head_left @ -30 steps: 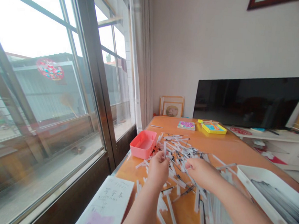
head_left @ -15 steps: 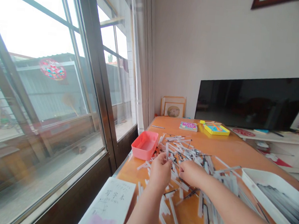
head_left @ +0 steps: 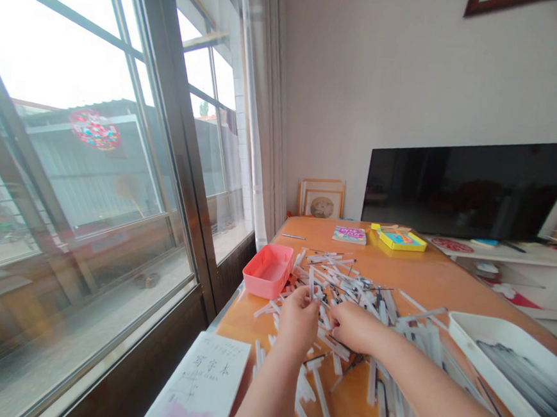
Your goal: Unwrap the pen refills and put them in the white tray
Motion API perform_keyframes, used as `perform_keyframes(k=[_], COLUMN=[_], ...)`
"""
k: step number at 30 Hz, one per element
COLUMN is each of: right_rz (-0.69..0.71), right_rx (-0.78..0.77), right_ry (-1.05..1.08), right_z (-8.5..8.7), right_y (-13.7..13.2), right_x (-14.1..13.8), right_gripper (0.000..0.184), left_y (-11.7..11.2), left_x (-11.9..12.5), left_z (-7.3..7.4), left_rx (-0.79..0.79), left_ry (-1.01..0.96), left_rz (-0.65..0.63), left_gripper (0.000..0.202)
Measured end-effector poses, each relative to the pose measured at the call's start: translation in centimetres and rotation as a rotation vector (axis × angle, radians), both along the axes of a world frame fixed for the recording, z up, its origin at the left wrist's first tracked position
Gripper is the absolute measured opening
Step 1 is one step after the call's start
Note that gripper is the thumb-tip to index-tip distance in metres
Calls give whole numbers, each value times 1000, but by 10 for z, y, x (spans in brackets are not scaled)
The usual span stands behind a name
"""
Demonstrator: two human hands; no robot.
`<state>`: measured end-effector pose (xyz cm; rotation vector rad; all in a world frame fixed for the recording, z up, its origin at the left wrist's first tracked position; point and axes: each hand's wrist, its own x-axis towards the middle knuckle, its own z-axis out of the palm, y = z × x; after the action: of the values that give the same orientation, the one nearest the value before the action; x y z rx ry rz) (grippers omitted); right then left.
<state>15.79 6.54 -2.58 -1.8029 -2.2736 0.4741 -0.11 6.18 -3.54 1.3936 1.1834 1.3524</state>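
My left hand [head_left: 300, 319] is closed in a pinch around a narrow translucent plastic strip [head_left: 311, 279], which stands upright above the fingertips. Close by on its right, my right hand [head_left: 354, 327] has its fingers curled together, low over the pile; what they grip, if anything, is hidden. Around both hands lies a loose heap of whitish translucent strips [head_left: 324, 397] mixed with thin black sticks. Some strips look like sleeves, but their exact kind is not clear.
A pink plastic basket [head_left: 267, 283] stands left of the heap. The white tray [head_left: 462, 322] at right holds many thin dark sticks. A notebook [head_left: 202, 382] lies front left. Farther back are a pen [head_left: 293, 237], a colourful booklet [head_left: 349, 234] and a yellow box [head_left: 403, 245].
My right hand has shifted slightly left, nearer my left hand, and its wrist has turned a little. My left hand keeps its pinch on the strip. The whole view has shifted slightly.
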Motion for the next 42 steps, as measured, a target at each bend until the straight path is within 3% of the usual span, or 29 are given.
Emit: perform_keyframes(k=[6, 8, 10, 14, 17, 29, 35, 42], right_rz=[-33, -42, -58, -113, -158, -203, -158, -115], right_rx=[-23, -53, -119, -250, -225, 146, 292, 329], right_ry=[231, 332, 551, 1078, 1179, 970, 785, 679], right_z=[8, 16, 26, 42, 47, 49, 46, 42], right_y=[-6, -11, -20, -40, -49, -42, -40, -41], right_x=[8, 17, 28, 49, 58, 71, 69, 68], right_gripper=[5, 17, 25, 20, 19, 29, 25, 24], left_y=[-5, -7, -9, -17, -24, -38, -39, -43], left_x=[3, 5, 8, 15, 19, 21, 23, 23], left_z=[8, 8, 9, 12, 15, 22, 24, 31], left_rx=[-55, -49, -50, -42, -20, 107, 129, 104], left_ry=[-40, -50, -50, -27, 37, 557, 602, 600], left_rz=[-48, -91, -144, -264, -320, -305, -328, -325], left_gripper=[28, 28, 28, 24, 16, 9, 12, 16])
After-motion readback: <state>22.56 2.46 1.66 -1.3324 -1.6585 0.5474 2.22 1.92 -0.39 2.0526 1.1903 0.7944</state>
